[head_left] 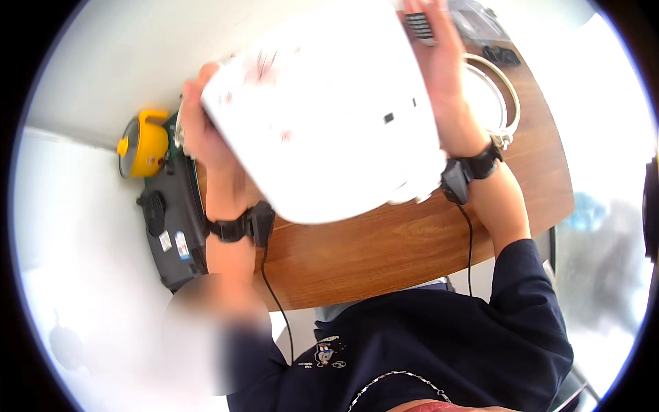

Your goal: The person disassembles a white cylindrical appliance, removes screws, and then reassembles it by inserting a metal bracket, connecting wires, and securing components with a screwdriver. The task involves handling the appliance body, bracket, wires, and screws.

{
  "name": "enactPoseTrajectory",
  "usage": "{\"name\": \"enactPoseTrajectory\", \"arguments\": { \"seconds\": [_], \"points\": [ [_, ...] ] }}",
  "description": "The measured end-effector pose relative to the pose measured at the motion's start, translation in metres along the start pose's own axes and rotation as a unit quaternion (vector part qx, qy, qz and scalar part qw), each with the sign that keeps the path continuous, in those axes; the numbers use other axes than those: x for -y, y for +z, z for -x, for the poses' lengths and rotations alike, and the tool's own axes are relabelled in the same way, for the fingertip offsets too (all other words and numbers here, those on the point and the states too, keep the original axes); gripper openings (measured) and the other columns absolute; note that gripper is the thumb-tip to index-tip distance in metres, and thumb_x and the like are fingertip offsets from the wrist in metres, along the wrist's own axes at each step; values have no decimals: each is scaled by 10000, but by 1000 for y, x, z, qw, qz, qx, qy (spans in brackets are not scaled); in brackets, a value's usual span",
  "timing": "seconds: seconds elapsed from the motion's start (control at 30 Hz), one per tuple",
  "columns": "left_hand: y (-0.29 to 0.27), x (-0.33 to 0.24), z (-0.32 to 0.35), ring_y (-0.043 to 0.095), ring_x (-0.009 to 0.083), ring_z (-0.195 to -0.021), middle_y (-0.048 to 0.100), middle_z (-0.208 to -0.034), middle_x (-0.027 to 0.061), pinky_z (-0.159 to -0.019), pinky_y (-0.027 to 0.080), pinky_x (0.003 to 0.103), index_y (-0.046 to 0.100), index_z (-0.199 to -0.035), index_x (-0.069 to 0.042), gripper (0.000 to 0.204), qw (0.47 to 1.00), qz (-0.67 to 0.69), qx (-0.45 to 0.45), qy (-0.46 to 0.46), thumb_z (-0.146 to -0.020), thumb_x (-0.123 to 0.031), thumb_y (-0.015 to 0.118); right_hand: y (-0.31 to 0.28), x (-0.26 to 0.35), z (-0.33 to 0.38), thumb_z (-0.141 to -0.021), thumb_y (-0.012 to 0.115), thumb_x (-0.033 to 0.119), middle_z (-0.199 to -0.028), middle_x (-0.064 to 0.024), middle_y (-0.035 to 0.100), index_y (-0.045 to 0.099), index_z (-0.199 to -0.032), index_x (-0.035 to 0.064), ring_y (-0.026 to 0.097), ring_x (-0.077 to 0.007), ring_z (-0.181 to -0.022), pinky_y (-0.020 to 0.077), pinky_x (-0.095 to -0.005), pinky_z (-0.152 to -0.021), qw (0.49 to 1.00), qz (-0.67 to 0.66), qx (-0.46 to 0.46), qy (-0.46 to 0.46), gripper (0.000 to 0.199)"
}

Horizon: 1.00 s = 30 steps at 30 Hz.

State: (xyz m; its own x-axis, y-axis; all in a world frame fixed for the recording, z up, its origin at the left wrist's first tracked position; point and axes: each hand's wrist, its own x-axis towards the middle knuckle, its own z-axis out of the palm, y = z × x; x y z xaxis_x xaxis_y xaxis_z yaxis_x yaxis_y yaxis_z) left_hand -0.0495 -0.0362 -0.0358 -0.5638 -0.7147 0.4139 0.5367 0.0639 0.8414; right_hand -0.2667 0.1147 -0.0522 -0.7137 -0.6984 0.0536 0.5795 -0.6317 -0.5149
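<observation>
I hold up a large white, rounded object (322, 130) with faint pink flower prints and small black squares, above the table. Its exact kind does not show. My left hand (204, 134) is closed round its left edge, with some fingers hidden behind it. Along the upper right edge, my right hand (439, 65) grips it too, beside a small dark patterned patch (419, 27). Both wrists carry black straps with box-shaped modules and cables.
Beneath is a brown wooden table (384, 244). White rings (513, 96) lie on its right, with a black item (502, 55) and a clear plastic package (473, 20) behind. At left, a yellow pot with a handle (147, 144) stands by a dark case (175, 220).
</observation>
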Motion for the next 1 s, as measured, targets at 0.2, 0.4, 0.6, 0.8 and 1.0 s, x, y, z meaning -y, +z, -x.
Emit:
{"name": "enactPoseTrajectory", "arguments": {
  "seconds": [0.2, 0.4, 0.6, 0.8, 1.0],
  "points": [
    [-30, 6, 8, 380, 196, -761, 366, -745, 28, -817, 393, 378, 365, -655, -101, 374, 954, -147, 129, 226, -958, -306, 447, -31, -34, -9, -1076, 577, 387, -1006, -95, 675, 614, -1192, 67, 641, -192, -969, 573, -343, -866, 998, 38, 43, -23, 342],
    [-21, -8, 40, 462, 263, -1018, 509, -1077, 132, -1030, 372, 460, 560, -851, -83, 199, 921, -281, 101, 251, -820, -278, 536, -41, -50, -2, -990, 731, 390, -1069, -98, 707, 616, -1302, 35, 708, -158, -949, 574, -283, -834, 994, 111, 5, 7, 486],
    [-39, -2, 53, 475, 304, -1187, 491, -1304, 194, -1103, 362, 487, 574, -1069, -63, 344, 928, -274, 117, 223, -740, -157, 541, -53, -68, -3, -982, 727, 449, -1066, -64, 709, 638, -1296, 54, 710, -135, -934, 542, -261, -735, 989, 146, 4, -3, 513],
    [-60, 10, 43, 474, 311, -1239, 463, -1380, 213, -1135, 371, 478, 534, -1219, -19, 599, 948, -232, 138, 170, -626, -88, 487, -51, -73, 3, -998, 731, 349, -1032, -70, 704, 667, -1240, 30, 697, -122, -918, 571, -262, -787, 992, 124, 9, -2, 406],
    [-64, 7, 33, 445, 322, -1366, 456, -1451, 227, -1175, 350, 471, 448, -1415, 41, 763, 948, -288, 109, 84, -662, -69, 503, -62, -56, -17, -1005, 707, 337, -934, -68, 740, 694, -1201, 48, 723, -133, -857, 553, -280, -778, 975, 211, 26, -63, 349]
  ]
}}
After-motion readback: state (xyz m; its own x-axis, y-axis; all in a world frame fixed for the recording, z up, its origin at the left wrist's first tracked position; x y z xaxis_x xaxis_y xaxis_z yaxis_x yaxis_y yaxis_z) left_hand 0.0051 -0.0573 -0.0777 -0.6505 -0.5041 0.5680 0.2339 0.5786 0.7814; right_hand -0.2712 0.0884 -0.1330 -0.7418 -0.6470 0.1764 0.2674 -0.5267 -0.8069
